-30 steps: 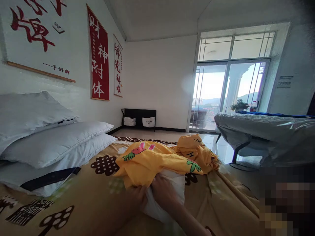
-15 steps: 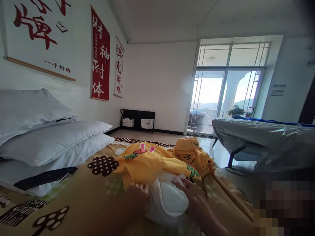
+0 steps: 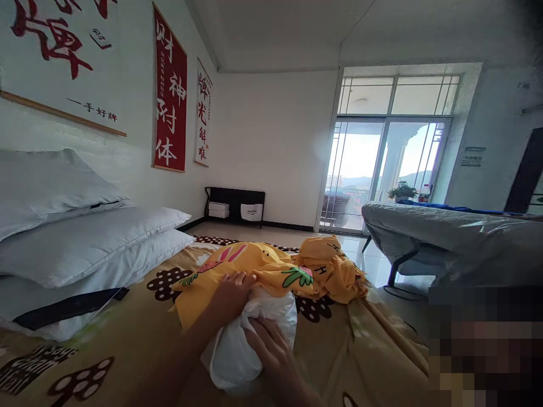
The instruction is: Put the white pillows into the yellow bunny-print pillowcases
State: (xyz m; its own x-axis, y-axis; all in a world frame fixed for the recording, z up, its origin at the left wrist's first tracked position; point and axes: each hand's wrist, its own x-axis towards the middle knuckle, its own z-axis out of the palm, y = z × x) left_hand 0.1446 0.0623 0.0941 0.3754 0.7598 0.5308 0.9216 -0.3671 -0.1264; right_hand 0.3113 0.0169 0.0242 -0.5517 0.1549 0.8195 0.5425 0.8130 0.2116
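From the head camera, the left hand (image 3: 231, 291) lies on the open edge of a yellow pillowcase (image 3: 250, 271) printed with carrots and a rabbit, its fingers (image 3: 241, 277) curled over the cloth and gripping the hem. The right hand (image 3: 267, 345) presses flat on a white pillow (image 3: 254, 333) whose near end sticks out of the pillowcase, fingers spread and loosely cupped over the pillow rather than pinching it. The pillow and its case lie about the middle of the bed (image 3: 127, 339), on a tan sheet with brown mushroom shapes. Just beyond, touching the pillowcase's far side, a second yellow bundle (image 3: 331, 268) sits crumpled near the bed's far edge. To the left, well apart from the hands, three white pillows (image 3: 85, 237) are stacked against the wall, leaving an open stretch of sheet between. To the right the bed's edge falls to a shiny floor (image 3: 373, 260), with a grey covered frame (image 3: 445, 237) across the gap. Glass doors (image 3: 382, 164) stand at the far end.
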